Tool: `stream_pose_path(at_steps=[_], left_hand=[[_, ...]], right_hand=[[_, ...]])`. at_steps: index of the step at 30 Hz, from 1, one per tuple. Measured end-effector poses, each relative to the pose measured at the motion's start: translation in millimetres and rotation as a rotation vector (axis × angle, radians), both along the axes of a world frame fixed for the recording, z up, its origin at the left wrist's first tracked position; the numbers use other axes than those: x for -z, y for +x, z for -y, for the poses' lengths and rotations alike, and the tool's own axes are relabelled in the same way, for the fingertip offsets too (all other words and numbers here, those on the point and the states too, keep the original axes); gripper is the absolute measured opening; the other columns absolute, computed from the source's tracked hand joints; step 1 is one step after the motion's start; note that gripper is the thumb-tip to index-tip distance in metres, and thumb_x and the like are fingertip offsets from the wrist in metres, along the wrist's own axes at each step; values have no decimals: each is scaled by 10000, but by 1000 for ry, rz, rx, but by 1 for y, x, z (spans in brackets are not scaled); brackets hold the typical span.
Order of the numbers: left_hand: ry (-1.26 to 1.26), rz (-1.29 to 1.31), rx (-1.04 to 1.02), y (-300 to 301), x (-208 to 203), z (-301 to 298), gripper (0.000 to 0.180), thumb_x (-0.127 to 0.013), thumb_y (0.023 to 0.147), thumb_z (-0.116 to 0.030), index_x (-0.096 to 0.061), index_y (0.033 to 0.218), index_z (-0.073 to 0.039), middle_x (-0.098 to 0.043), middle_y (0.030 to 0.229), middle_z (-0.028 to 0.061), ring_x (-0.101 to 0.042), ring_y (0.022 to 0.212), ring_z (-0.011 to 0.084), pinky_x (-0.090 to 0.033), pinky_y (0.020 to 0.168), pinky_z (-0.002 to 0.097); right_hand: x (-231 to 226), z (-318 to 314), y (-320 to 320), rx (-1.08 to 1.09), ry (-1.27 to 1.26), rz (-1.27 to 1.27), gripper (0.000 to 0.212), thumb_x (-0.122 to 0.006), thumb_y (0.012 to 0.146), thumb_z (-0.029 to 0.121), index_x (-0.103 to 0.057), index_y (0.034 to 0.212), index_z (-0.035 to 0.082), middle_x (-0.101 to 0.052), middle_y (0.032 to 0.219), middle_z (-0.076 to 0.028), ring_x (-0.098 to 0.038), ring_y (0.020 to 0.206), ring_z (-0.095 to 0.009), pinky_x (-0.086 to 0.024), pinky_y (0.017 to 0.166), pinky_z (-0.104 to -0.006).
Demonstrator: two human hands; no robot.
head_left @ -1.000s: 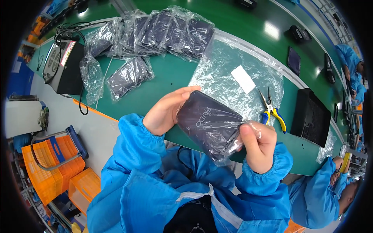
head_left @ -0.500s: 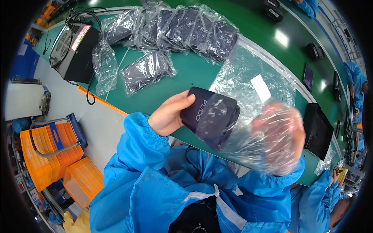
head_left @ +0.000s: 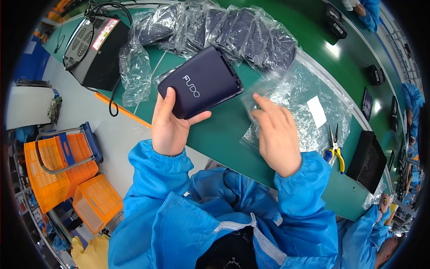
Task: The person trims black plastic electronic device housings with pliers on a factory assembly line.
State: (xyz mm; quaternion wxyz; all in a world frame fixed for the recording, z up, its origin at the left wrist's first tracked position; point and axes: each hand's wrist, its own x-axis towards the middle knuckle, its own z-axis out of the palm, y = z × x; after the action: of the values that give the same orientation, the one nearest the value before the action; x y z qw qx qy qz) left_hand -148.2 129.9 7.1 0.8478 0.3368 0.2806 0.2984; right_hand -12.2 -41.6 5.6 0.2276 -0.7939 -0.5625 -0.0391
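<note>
My left hand (head_left: 170, 127) grips a flat, dark navy plastic device casing (head_left: 204, 80) with light lettering on its face. The thumb lies on its near corner, and the casing is out of any bag, tilted above the green table. To its right my right hand (head_left: 280, 136) has its fingers apart and seems to hold nothing. A blurred clear plastic bag (head_left: 268, 87) lies just beyond those fingertips. Other clear bags (head_left: 322, 85) with a white paper slip (head_left: 317, 112) are spread farther right. Behind the casing, several similar dark pieces (head_left: 242, 33) in clear bags form a row.
Yellow-and-blue needle-nose pliers (head_left: 335, 152) lie right of my right sleeve, beside a black open box (head_left: 367, 157). A black fan unit with cables (head_left: 96, 54) stands at the left. Orange crates (head_left: 58, 166) are on the floor. A conveyor (head_left: 313, 27) carries black items; co-workers are at the right.
The bag is off the casing and off my right hand, which has moved left. My left hand has raised and turned the casing. The pliers have come into view.
</note>
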Motion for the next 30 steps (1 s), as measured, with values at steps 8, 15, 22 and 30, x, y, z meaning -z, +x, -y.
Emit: stream_pose_path(at_steps=[8, 15, 22, 30], left_hand=[[166, 43, 2, 12, -9, 35, 358, -383, 960, -226, -319, 1282, -84, -503, 1203, 125, -551, 1061, 315, -523, 819, 469], [1006, 95, 215, 30, 2, 87, 343, -614, 743, 34, -554, 1063, -77, -499, 1165, 160, -508, 1056, 279, -439, 888, 368], [1443, 88, 467, 49, -9, 123, 549, -691, 619, -42, -544, 1145, -100, -392, 1292, 194, -405, 1165, 410, -334, 984, 462], [832, 57, 799, 66, 0, 149, 775, -568, 833, -218, -105, 1413, 2, -203, 1429, 196, -242, 1322, 301, -193, 1066, 384]], right_hand=[[-28, 14, -6, 79, 209, -604, 497, -566, 790, 99, -432, 1264, 39, -416, 1300, -186, -460, 1161, -315, -392, 925, -413], [-35, 40, -16, 124, 605, -1718, 683, -446, 916, 367, -85, 1429, 96, -299, 1366, -174, -440, 1153, -275, -448, 873, -382], [-20, 67, -14, 357, 833, -1590, 516, -210, 976, 413, -170, 1421, 155, -404, 1311, -117, -470, 1146, -224, -403, 954, -333], [-23, 91, -10, 350, 800, -1383, 584, -332, 966, 365, -122, 1432, 82, -369, 1310, -104, -416, 1146, -202, -372, 916, -287]])
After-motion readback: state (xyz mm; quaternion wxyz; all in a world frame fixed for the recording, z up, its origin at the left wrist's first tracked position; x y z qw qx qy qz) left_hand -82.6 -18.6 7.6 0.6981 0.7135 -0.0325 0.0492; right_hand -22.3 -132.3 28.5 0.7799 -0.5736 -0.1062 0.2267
